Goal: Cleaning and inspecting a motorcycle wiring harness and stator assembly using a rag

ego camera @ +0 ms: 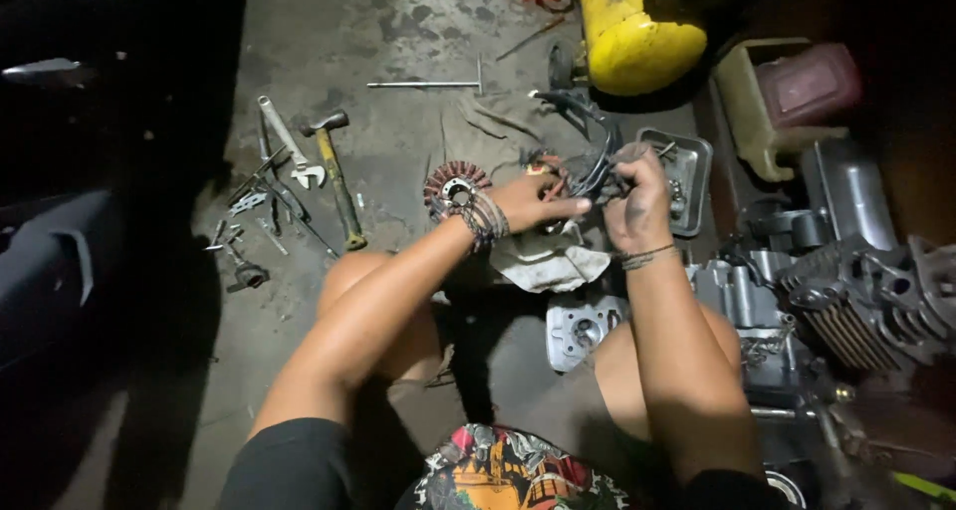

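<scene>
My left hand [535,201] and my right hand [637,199] meet over the concrete floor, both gripping a tangled black wire harness [590,141] that loops upward between them. A round copper-wound stator coil [453,186] lies just behind my left wrist, which wears beaded bracelets. A crumpled white rag [546,261] lies on the floor under the hands. My bare knees frame the spot.
A hammer [337,176], a wrench [289,143] and small tools lie left. A T-handle rod [428,84] lies beyond. A metal tray [687,176], a yellow tank [632,32], an engine cover [580,326] and finned engine parts [856,301] crowd the right.
</scene>
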